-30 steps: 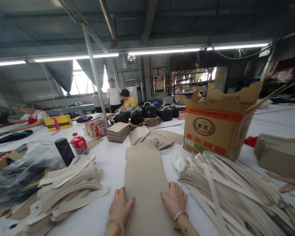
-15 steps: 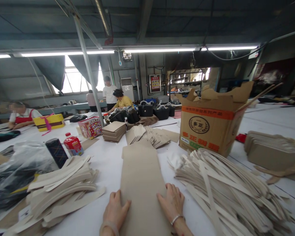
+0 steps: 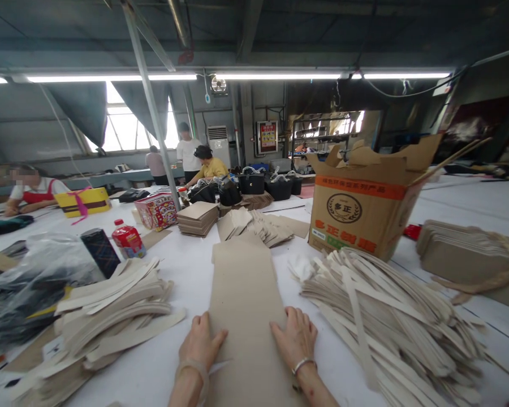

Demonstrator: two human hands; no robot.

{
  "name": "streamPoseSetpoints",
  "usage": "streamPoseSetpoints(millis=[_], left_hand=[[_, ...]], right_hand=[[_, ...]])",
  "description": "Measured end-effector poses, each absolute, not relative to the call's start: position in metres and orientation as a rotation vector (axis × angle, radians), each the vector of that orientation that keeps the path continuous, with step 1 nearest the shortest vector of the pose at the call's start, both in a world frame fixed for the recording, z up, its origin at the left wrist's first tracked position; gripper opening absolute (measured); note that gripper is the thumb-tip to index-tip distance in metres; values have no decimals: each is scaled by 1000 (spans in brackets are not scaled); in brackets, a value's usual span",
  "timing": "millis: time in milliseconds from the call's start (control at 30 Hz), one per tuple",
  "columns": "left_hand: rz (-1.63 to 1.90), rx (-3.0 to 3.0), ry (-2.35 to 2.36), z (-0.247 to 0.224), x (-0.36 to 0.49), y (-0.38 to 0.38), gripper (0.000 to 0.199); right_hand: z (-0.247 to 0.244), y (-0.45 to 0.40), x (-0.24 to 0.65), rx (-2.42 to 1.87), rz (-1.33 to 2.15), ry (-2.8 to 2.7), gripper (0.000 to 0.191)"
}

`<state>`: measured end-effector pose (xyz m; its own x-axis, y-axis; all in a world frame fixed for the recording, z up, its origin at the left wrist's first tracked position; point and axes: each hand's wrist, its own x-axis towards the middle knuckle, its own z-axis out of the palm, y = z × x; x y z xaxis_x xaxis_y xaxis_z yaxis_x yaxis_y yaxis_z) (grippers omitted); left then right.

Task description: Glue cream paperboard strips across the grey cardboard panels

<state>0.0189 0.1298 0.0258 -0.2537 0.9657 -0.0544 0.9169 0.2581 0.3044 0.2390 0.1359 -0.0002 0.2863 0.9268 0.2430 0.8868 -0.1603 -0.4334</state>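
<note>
tube lts [image 3: 275,76] on, drapes [image 3: 78,113] by bright window [image 3: 121,127], grey wall [image 3: 17,104] w/ framed poster [image 3: 267,137].

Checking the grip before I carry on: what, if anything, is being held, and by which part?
The left hand and right hand touch the long tan sheet at its opposite side edges; whether the fingers actually grip it cannot be told.

We see a grey-brown sheet [image 3: 246,277] near us on a white table [image 3: 190,265], with paler beige strips [image 3: 390,316] to left and right. Far left, we find a yellow box [image 3: 97,195] with a brown band [image 3: 99,204] and pink ribbon [image 3: 81,204]; the brown carton [image 3: 384,220] at right bears an orange stripe [image 3: 356,187] and black emblem [image 3: 344,208].
</note>
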Motion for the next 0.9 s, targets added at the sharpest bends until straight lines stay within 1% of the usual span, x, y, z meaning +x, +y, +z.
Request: streamPoseSetpoints(millis=[67, 200, 600, 900], left_hand=[[321, 1763, 2308, 26, 19, 127, 43], [348, 1797, 2303, 22, 20, 120, 34], [362, 1848, 2240, 17, 15, 110, 37], [298, 1874, 2215, 21, 15, 107, 38]], right_hand=[[1, 134, 239, -2076, 110, -1617, 29], [3, 130, 239, -2077, 74, -1662, 26], [4, 115, 236, -2082, 7, -1671, 18], [3, 107, 230, -2117, -4, -1644, 18]])
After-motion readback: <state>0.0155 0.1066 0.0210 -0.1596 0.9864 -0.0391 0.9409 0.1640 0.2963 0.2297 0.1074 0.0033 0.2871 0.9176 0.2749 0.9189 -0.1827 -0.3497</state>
